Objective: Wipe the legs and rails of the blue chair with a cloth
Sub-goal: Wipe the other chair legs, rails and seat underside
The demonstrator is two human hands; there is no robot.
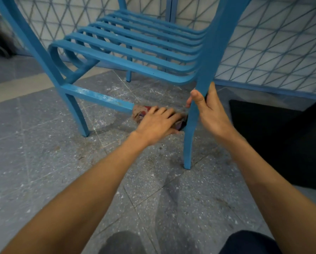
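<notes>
The left hand (156, 121) pressed a reddish cloth (140, 114) around the scuffed lower rail (98, 98) of the blue chair (135, 52). The right hand (211, 107) gripped the front leg (192, 125).

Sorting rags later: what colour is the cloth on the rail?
Patterned: beige with red and some blue. The head view shows the cloth, partly covered by the left hand.

The setting appeared to be a tiled domestic or courtyard-type area, though the exact kind of place could not be confirmed. The floor (43, 162) consisted of grey speckled stone tiles, dusty and stained. The wall (272, 43) carried pale tiles with a diamond grid and a blue base strip. A blue slatted chair (135, 52) stood beside a dark mat (281, 143).
</notes>
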